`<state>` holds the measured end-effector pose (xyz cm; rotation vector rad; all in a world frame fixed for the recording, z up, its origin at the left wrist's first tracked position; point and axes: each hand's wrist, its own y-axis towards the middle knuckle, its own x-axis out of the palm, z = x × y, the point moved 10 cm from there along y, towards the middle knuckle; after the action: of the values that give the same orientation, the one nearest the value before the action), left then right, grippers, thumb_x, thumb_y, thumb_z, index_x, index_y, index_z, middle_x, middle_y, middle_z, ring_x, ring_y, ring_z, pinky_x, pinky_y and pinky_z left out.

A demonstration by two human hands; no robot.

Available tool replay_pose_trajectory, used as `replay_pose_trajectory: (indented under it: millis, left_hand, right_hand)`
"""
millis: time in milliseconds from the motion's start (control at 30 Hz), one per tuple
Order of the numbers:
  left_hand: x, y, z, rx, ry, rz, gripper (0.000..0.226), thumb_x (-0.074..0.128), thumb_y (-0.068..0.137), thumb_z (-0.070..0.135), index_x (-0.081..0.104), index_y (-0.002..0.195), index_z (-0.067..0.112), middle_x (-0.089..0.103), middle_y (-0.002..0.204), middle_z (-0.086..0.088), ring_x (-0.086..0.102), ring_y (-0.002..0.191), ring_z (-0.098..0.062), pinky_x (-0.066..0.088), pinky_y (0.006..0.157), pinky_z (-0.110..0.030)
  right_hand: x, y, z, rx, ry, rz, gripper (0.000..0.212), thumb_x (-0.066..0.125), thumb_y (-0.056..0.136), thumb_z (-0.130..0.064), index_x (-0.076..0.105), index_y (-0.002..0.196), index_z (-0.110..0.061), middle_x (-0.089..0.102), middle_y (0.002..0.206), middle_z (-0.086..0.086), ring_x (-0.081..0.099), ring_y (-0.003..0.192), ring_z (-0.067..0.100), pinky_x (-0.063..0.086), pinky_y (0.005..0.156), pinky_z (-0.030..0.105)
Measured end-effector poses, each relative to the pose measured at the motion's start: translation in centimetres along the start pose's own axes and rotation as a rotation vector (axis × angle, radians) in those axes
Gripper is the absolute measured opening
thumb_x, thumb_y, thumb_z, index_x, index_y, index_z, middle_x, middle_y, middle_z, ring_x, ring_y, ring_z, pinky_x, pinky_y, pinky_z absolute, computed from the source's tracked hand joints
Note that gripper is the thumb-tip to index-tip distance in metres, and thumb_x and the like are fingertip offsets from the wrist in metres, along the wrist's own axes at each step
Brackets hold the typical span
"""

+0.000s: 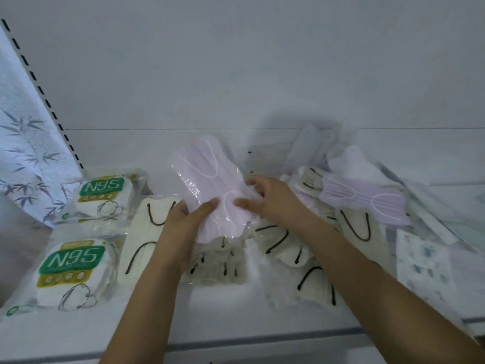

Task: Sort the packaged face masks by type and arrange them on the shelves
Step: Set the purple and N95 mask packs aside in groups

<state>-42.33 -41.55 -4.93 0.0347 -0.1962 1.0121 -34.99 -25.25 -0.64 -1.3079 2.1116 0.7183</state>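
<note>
A clear pack of pink pleated masks (207, 179) is held up over the white shelf (223, 306), tilted with its top leaning left. My left hand (183, 219) grips its lower left edge, thumb on the front. My right hand (270, 198) pinches its right edge. Two green-labelled N95 packs (103, 195) (70, 269) lie at the left. Cream masks with black ear loops (149, 232) (315, 279) lie in packs under and around my hands. Another pack of purple pleated masks (367, 200) sits on the heap at the right.
White mask packs (349, 161) pile up at the back right. A blue-patterned pack (420, 261) lies at the right edge. The shelf's back panel (236, 74) rises behind. A slotted upright (42, 90) and a bamboo-print wall stand at the left. The shelf's front lip (262, 340) runs below.
</note>
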Motion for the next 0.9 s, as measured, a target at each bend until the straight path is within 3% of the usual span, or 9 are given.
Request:
replay_pose_trajectory:
  millis: [133,233,333,433,500,633,700,767,900]
  left_hand:
    - [-1.3,0.6,-1.2,-0.022,0.045,0.108,0.027,0.076,0.087,0.013,0.071,0.113,0.007,0.079,0.096,-0.003,0.076,0.087,-0.021,0.059,0.076,-0.032]
    - [-3.0,1.1,-1.8,-0.053,0.057,0.151,0.029,0.081,0.076,0.019,0.073,0.103,0.013,0.078,0.094,-0.002,0.074,0.091,-0.025,0.058,0.089,-0.044]
    - [-3.2,1.2,-1.6,-0.038,0.065,0.115,0.019,0.075,0.084,0.013,0.073,0.103,0.016,0.079,0.098,-0.003,0.074,0.096,-0.028,0.055,0.095,-0.051]
    - [-1.5,1.2,-1.8,-0.047,0.032,0.05,0.036,0.077,0.08,0.014,0.07,0.115,0.012,0.077,0.106,-0.008,0.073,0.1,-0.03,0.054,0.098,-0.052]
    - [0.1,1.0,-2.0,-0.057,0.049,0.01,0.042,0.077,0.073,0.02,0.07,0.114,0.015,0.076,0.108,-0.008,0.072,0.102,-0.03,0.053,0.099,-0.053]
    - [2.2,0.5,-2.2,-0.037,0.066,-0.022,0.018,0.065,0.093,0.01,0.067,0.107,0.021,0.074,0.108,-0.005,0.07,0.104,-0.027,0.054,0.097,-0.047]
    - [3.7,-0.5,-1.3,0.022,0.07,-0.052,0.015,0.063,0.097,0.016,0.065,0.105,0.029,0.076,0.099,0.01,0.072,0.098,-0.011,0.056,0.087,-0.032]
    - [6.2,-2.0,0.5,0.139,0.134,-0.175,0.008,0.063,0.094,0.034,0.062,0.1,0.039,0.073,0.087,0.029,0.068,0.085,0.011,0.051,0.075,-0.011]
    - [10.0,-3.1,1.5,0.327,0.331,-0.315,0.004,0.071,0.092,0.025,0.072,0.095,0.027,0.074,0.084,0.015,0.07,0.083,-0.007,0.05,0.073,-0.012]
  right_hand:
    - [0.7,-0.3,-0.4,-0.105,-0.062,-0.011,0.028,0.067,0.089,-0.044,0.068,0.096,-0.017,0.065,0.077,-0.003,0.055,0.066,0.007,0.045,0.064,0.023]
    - [-4.7,-0.2,1.0,-0.106,-0.438,0.129,0.043,0.061,0.089,-0.052,0.061,0.12,-0.024,0.062,0.107,-0.006,0.058,0.095,0.01,0.048,0.086,0.032]
    - [-7.2,-2.3,4.7,-0.001,-0.574,-0.056,0.082,0.071,0.073,-0.064,0.043,0.142,-0.03,0.047,0.134,-0.005,0.045,0.122,0.018,0.04,0.102,0.036]
    - [-5.9,-4.2,6.3,0.005,-0.712,-0.033,0.055,0.069,0.078,-0.057,0.062,0.125,-0.031,0.059,0.124,-0.005,0.052,0.113,0.019,0.044,0.094,0.034]
    - [-6.5,-4.4,6.5,0.012,-0.601,0.14,0.03,0.063,0.087,-0.049,0.075,0.1,-0.025,0.064,0.104,-0.005,0.052,0.098,0.018,0.044,0.084,0.034]
    - [-10.2,-6.2,4.1,-0.017,-0.158,0.492,0.026,0.06,0.096,-0.033,0.072,0.081,-0.016,0.064,0.085,0.001,0.051,0.076,0.009,0.034,0.068,0.024]
    - [-11.4,-7.6,2.3,-0.014,0.072,0.653,0.029,0.056,0.098,-0.025,0.067,0.079,-0.006,0.062,0.069,0.002,0.051,0.061,0.007,0.038,0.06,0.022]
    - [-10.2,-7.4,1.1,0.001,0.344,0.636,0.025,0.055,0.099,-0.019,0.064,0.082,-0.003,0.06,0.061,-0.005,0.058,0.055,0.007,0.048,0.058,0.022]
    - [-5.3,-5.1,-0.7,0.02,0.735,0.309,0.012,0.056,0.098,-0.011,0.067,0.095,-0.009,0.07,0.078,0.001,0.071,0.074,0.017,0.059,0.07,0.028]
